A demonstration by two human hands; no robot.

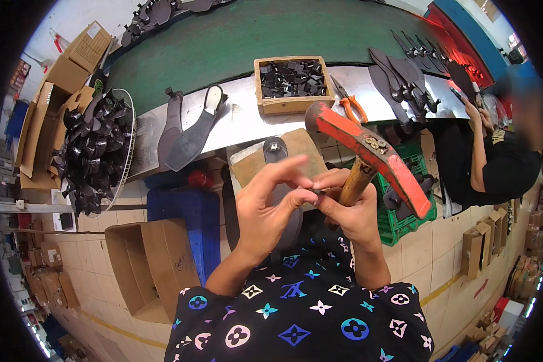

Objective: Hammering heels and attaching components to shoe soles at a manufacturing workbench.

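A: Where is the small dark piece (321,192)?

B: Pinched right where the two hands meet, low in the middle of the view. The fingertips hide most of it, so I cannot tell its long axis

A: And the upturned shoe's heel (276,151) from there?

B: Ahead and to the left of the fingertips, apart from them, just beyond the left hand (260,208), which is nearer to it than the right hand (359,220). The shoe's long axis runs from the heel back toward the lower edge, passing beneath the hands

A: How do the fingers stand?

B: Left thumb and forefinger are drawn together on the piece with hardly any gap; right thumb and forefinger pinch it from the other side. The right hand also holds the hammer (374,154) by its wooden handle, the red head slanting down to the right

A: And farther out?

B: A tan block (247,166) by the heel; past it, on the metal ledge (241,108), a wooden tray (295,107) of black pieces (292,78), with orange-handled pliers (353,110) just beside it. Two dark shoes (196,139) lie left of the tray, and a co-worker (495,157) is off to the right
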